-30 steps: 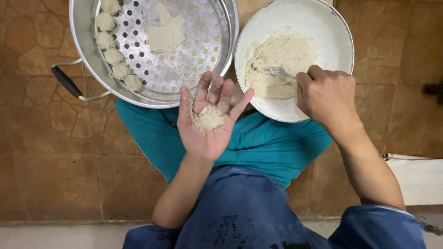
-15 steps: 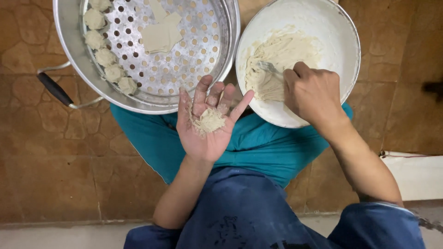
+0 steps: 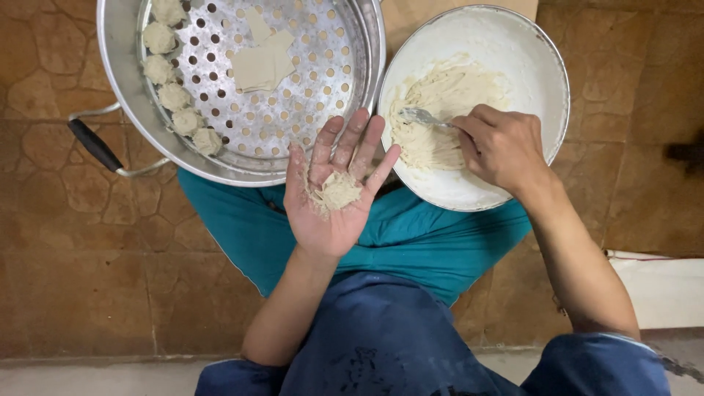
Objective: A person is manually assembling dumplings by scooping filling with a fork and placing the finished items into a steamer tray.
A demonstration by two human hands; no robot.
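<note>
- Left hand (image 3: pixel 334 194) is held flat, palm up, fingers spread a bit and pointing to about 12 o'clock, floury all over.
- On that palm sits a thin wrapper (image 3: pixel 336 192) with a small lump of pale filling on it. Nothing is closed around it, it just rests there.
- Right hand (image 3: pixel 502 147) is curled around the handle of a metal spoon (image 3: pixel 424 116). Fingers are pinched shut on it, and the spoon's bowl points to roughly 9 o'clock, down in the filling.
- The spoon end is in a white bowl (image 3: pixel 539 66), which is at about 2 o'clock from the left hand. The bowl holds a pale, smeared filling (image 3: pixel 440 110), mostly on its left half.
- At 11 o'clock from the left hand there's a big metal steamer pan (image 3: pixel 117 44) with a perforated tray inside and a black-tipped wire handle sticking out at 8 o'clock.
- Along the tray's left edge there's a curved row of finished dumplings (image 3: pixel 176 97), touching or just beside each other.
- Near the tray's middle lies a small stack of flat wrappers (image 3: pixel 262 64), well apart from the dumplings.
- Pan and bowl sit just beside each other, rims nearly touching, over a teal cloth (image 3: pixel 411 242) on the person's lap, brown stone floor (image 3: pixel 73 279) all around.
</note>
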